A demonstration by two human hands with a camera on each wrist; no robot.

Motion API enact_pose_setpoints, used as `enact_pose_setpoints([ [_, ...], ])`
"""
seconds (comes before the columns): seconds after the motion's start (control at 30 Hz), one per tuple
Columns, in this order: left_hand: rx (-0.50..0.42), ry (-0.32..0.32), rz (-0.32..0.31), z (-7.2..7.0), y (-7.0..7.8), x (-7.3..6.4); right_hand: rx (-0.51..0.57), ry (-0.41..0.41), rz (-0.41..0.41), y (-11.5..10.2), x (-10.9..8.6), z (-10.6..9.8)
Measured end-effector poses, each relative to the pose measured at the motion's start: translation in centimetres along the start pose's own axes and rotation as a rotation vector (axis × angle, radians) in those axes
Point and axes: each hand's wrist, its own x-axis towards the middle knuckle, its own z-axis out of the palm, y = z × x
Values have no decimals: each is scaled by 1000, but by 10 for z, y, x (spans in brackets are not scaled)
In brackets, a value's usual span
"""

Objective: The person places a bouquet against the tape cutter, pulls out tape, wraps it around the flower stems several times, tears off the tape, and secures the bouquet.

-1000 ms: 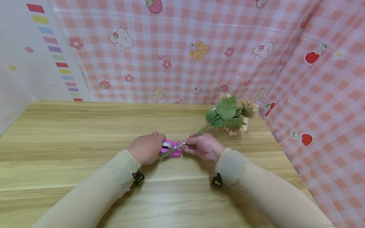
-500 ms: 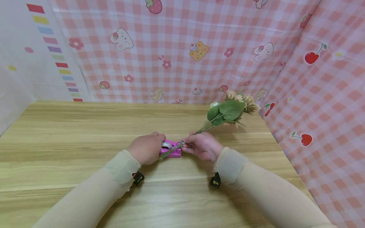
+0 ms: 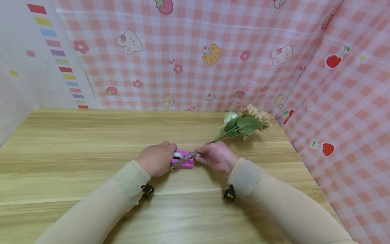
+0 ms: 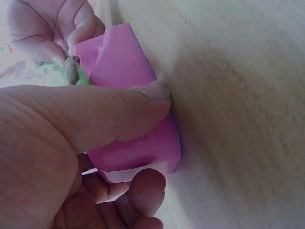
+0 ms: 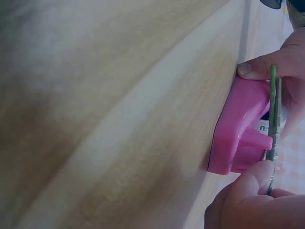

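A pink tape dispenser (image 3: 186, 164) with a roll of tape (image 3: 178, 155) in it sits on the wooden table. My left hand (image 3: 156, 158) grips its left end, the thumb (image 4: 138, 102) along one side in the left wrist view. My right hand (image 3: 217, 156) pinches a bunch of artificial flowers (image 3: 248, 122) by the stems (image 3: 182, 160), just right of the dispenser. The stems slant across over the dispenser, their lower ends toward my left hand. The blooms and green leaves point to the back right. Something shiny wraps the stems (image 5: 273, 138) near my right fingers.
The wooden table (image 3: 91, 142) runs back to a pink checked cloth (image 3: 182, 40) hung behind it. A similar cloth (image 3: 350, 112) covers the right side, close to the flower heads. A white sheet with coloured bars (image 3: 58, 53) hangs at the left.
The bunch has turned in my right fingers, so its leaves and blooms face differently; the flower heads rose a little, then dropped. My left hand and the tape dispenser have stayed in place.
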Motion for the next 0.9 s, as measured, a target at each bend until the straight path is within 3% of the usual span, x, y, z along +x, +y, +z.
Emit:
enact_pose_setpoints([
  [0.3,14,21,5,6,-4,4,16,94,66,-1,1,7],
  [0.57,13,16,-3,6,-4,4,68,48,66,-4,3,8],
  [0.9,5,8,-6,3,-1,2,-16,39,24,0,7,8],
])
